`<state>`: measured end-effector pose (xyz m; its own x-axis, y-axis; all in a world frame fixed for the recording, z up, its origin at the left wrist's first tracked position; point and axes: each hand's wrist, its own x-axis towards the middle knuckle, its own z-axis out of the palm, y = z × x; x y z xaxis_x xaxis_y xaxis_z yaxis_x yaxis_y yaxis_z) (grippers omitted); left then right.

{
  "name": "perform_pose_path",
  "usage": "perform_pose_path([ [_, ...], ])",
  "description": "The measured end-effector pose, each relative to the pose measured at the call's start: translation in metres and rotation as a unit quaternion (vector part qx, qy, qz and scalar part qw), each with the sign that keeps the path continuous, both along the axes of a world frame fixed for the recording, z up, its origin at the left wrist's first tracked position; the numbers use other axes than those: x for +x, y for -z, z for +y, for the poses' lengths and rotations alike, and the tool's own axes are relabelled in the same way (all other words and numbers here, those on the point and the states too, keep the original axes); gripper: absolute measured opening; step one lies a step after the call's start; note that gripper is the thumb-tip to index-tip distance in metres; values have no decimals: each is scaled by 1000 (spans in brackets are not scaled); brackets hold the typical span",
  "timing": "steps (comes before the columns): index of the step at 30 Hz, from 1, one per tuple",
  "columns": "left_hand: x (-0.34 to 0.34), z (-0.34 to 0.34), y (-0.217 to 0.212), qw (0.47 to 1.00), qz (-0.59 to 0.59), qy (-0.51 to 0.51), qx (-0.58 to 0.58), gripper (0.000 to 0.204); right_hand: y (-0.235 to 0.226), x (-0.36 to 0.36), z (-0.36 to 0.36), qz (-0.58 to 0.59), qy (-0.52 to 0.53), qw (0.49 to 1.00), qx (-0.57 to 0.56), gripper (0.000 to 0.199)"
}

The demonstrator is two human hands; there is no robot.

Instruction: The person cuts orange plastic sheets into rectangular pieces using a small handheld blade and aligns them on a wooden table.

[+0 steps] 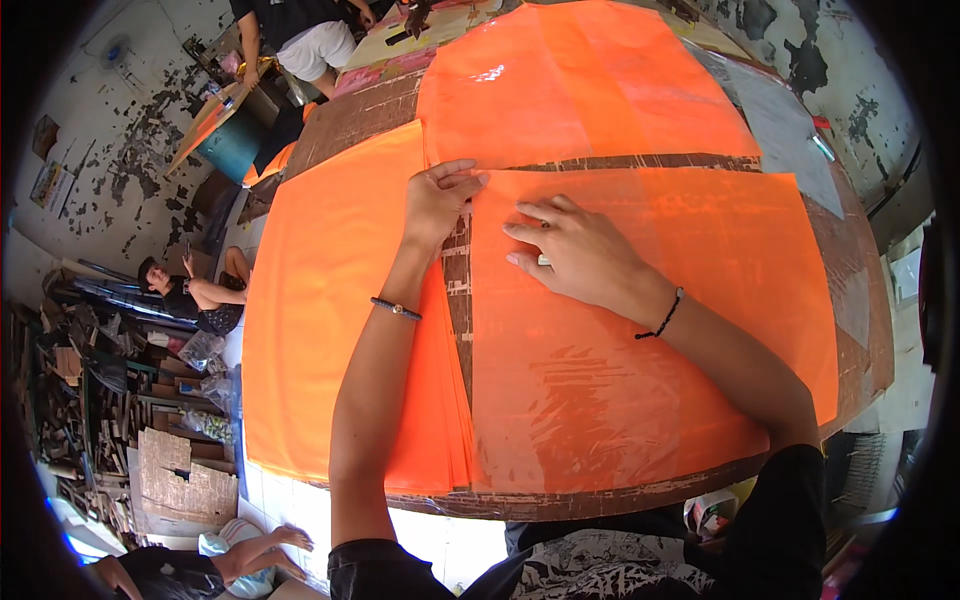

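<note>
An orange sheet (640, 350) with a glossy, see-through film look lies on the brown worn table in front of me, wrinkled near its front edge. At its far left corner, my left hand (438, 205) has bent fingers pinched on the corner. My right hand (580, 250) hovers over or lightly touches the same sheet, fingers curved and apart, holding nothing; it wears a ring. Left of a narrow strip of bare table lies a stack of brighter orange sheets (340, 330), its layers fanned along the right edge. My left forearm crosses this stack.
Farther back lies another shiny orange sheet (580, 90). Clear plastic film (780, 120) covers the table's right side. Past the far left, a person in white shorts (318, 45) stands by a teal drum (235, 145). Another person (200, 295) sits on the floor near piled wood scraps (85, 400).
</note>
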<state>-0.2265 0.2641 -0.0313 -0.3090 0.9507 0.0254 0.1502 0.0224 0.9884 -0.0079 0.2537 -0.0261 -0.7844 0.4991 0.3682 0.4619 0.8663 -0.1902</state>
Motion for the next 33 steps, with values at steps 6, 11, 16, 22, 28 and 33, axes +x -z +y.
perform_pose_path([
  [6, 1, 0, 1, 999, -32, 11, 2, 35, 5, 3, 1, 49, -11, 998, 38, 26],
  [11, -1, -2, 1, 999, -35, 8, 7, 32, -8, -1, 7, 72, -36, 997, 12, 25],
  [16, 4, -3, -4, 998, -55, 5, 9, 27, -23, -29, 69, 90, 36, 992, -84, 33],
  [22, -3, -2, 6, 994, -93, 1, 54, 28, -23, -47, 104, 29, -3, 965, -261, 38],
  [28, 5, -5, -9, 1000, -2, 15, 9, 38, -11, -44, 114, 71, 1, 944, -321, 36],
  [33, -3, -8, -10, 999, 20, 9, -43, 31, -10, -49, 113, 74, -3, 947, -314, 37],
])
